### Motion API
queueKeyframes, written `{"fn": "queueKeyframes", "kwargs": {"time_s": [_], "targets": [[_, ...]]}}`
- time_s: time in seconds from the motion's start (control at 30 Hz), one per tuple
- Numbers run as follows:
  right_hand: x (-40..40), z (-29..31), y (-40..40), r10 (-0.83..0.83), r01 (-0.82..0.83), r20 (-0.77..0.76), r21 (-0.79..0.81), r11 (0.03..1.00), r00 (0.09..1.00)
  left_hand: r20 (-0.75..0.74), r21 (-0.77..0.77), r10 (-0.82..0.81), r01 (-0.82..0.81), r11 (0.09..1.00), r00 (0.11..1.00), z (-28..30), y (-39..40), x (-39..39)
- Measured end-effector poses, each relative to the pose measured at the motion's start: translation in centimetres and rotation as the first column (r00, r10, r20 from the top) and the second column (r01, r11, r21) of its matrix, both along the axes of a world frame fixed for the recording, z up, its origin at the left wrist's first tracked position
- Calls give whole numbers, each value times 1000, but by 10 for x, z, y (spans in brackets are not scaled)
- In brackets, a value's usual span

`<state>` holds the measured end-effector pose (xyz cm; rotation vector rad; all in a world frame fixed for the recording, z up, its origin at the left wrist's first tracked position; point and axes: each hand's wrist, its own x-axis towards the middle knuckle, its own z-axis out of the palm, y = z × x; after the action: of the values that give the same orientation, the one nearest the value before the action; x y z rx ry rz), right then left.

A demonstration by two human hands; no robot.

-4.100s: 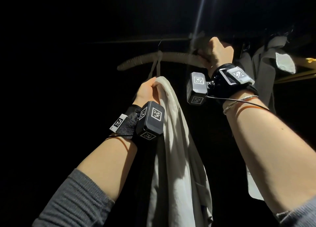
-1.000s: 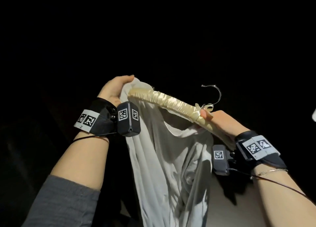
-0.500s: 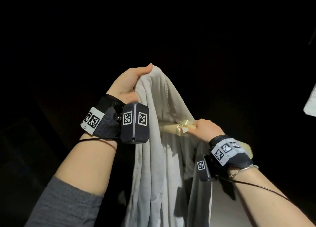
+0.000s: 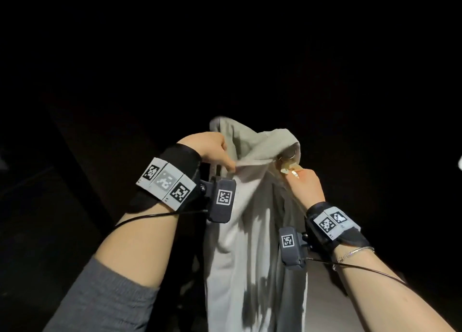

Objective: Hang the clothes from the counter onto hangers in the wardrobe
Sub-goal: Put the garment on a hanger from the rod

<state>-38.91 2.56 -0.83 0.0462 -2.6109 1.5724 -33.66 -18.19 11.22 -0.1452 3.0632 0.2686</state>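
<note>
Pale shirt (image 4: pixel 250 219) draped over hanger (image 4: pixel 290 167), held up in dark wardrobe. My left hand (image 4: pixel 212 149) pinches collar; right hand (image 4: pixel 306 185) grips hanger neck. Threading step; next, free hook through neckline.

- The space between the left hand (image 4: pixel 208 150) and the right hand (image 4: pixel 303 186) is filled by the pale garment (image 4: pixel 252 206), which is draped over the hanger's metal hook (image 4: pixel 291 154).
- Above both hands only unlit darkness is shown; what stands there cannot be told.
- Below the right hand, a pale surface (image 4: pixel 322 304) is seen beside the hanging cloth.
</note>
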Motion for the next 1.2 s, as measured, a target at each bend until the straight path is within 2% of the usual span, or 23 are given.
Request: {"fn": "queueKeyframes", "kwargs": {"time_s": [0.13, 0.23, 0.33, 0.5, 0.63, 0.73, 0.9, 1.0, 1.1, 1.2], "targets": [[0, 16, -4, 83, -78, -73, 69, 995, 994, -162, -115, -77, 59, 992, 984, -6, 11, -10], [2, 29, -10, 162, -145, -127, 133, 980, 979, -185, -233, -163, 118, 965, 969, -11, 24, -18], [3, 39, -13, 226, -191, -152, 219, 957, 962, -301, -357, -211, 96, 929, 930, -16, 22, -28], [1, 42, -18, 297, -265, -99, 254, 930, 950, -324, -341, -257, 141, 930, 911, -17, 6, -33], [-4, 52, -10, 341, -328, -107, 117, 937, 934, -349, -352, -208, 78, 933, 914, -29, -12, -35], [-13, 63, 10, 265, -240, -151, 168, 956, 952, -353, -369, -135, -5, 930, 926, -32, -33, -33], [-31, 66, 18, 27, 67, -369, 241, 968, 929, -313, -431, -117, -31, 902, 943, -24, -46, -37], [-28, 66, 16, -63, 214, -421, 322, 922, 905, -323, -458, -86, -76, 886, 942, -22, -39, -40], [-24, 58, 23, -197, 390, -452, 386, 836, 870, -388, -469, -76, -126, 874, 918, -17, -35, -40], [-27, 59, 29, -191, 346, -383, 392, 852, 904, -443, -464, -68, -164, 871, 894, -11, -32, -41]]}}
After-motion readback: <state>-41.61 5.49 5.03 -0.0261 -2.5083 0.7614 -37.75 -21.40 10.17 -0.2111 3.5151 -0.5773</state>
